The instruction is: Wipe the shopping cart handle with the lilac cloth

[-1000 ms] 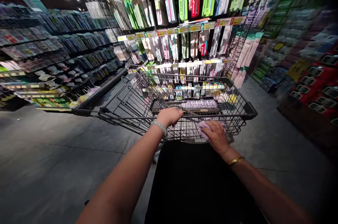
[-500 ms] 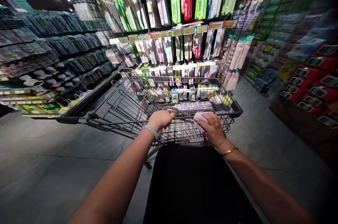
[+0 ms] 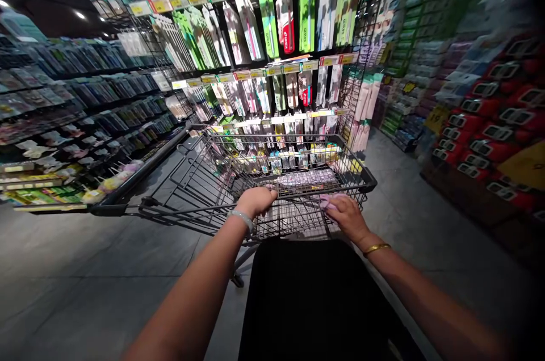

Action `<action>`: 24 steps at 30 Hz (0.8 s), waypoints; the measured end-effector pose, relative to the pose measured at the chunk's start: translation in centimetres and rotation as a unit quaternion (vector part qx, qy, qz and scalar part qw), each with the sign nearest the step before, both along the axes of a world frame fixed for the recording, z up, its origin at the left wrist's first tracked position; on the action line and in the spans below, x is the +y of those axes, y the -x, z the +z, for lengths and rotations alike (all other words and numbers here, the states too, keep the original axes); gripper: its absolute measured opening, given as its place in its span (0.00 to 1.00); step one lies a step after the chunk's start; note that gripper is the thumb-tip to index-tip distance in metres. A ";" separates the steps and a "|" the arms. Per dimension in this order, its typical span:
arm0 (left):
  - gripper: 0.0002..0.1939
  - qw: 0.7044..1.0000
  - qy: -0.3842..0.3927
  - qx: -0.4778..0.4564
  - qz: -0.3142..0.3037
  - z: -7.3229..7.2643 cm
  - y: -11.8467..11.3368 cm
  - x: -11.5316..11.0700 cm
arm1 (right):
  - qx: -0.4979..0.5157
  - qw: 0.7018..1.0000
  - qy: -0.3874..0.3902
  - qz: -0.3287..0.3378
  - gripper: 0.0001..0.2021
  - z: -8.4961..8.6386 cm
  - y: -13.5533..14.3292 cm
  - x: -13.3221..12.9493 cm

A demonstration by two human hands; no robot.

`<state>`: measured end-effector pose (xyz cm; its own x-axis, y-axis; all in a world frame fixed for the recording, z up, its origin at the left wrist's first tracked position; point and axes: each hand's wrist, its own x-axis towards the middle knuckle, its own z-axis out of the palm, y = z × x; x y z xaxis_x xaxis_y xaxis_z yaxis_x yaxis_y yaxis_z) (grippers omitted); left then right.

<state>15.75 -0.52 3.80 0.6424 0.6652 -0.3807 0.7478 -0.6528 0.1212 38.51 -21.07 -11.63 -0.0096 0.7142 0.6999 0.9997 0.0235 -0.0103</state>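
A black wire shopping cart (image 3: 191, 191) stands sideways in front of me. My left hand (image 3: 257, 202), with a pale bracelet at the wrist, is closed around the cart's near top rail. On the right, my right hand (image 3: 347, 214) pinches a lilac cloth (image 3: 328, 201) against the same rail, a gold bangle at its wrist. The cloth is partly hidden by the fingers. Inside the basket, beyond both hands, lies a pale patterned package (image 3: 313, 177), seen through the wires.
A rack of toothbrush packs (image 3: 272, 20) rises just behind the cart. Shelves with hanging goods (image 3: 114, 83) fill the left. Stacked red packages (image 3: 481, 117) stand at the right along the grey floor (image 3: 395, 202). The cart's handle (image 3: 140, 171) is on the left.
The view has tilted up and turned slightly right, so rack and cart sit lower and further left. The lilac cloth, a bunched wad before, now shows smaller and looser at my right fingers.
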 end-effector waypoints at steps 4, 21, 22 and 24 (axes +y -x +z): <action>0.33 1.000 0.002 0.005 -0.003 0.0 0.0 -0.1 | 0.074 0.996 0.010 -0.044 0.05 -0.6 -0.8 -1.3; 0.35 0.999 -0.020 0.024 -0.022 0.3 0.4 -1.6 | 0.159 0.975 -0.039 -0.148 0.16 5.1 -4.6 -3.4; 0.35 0.999 -0.029 0.027 -0.025 0.4 0.2 -1.7 | 0.168 0.971 -0.019 -0.172 0.16 6.2 -4.4 -2.7; 0.34 0.998 -0.052 0.030 -0.031 0.6 -0.5 -2.1 | 0.189 0.964 0.041 -0.181 0.16 7.9 -3.0 -0.9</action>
<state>16.27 -2.59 4.44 0.6622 0.6621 -0.3509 0.7088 -0.7054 0.0068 41.55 -21.99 -3.74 0.4963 0.6763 0.5444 0.8662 -0.3433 -0.3632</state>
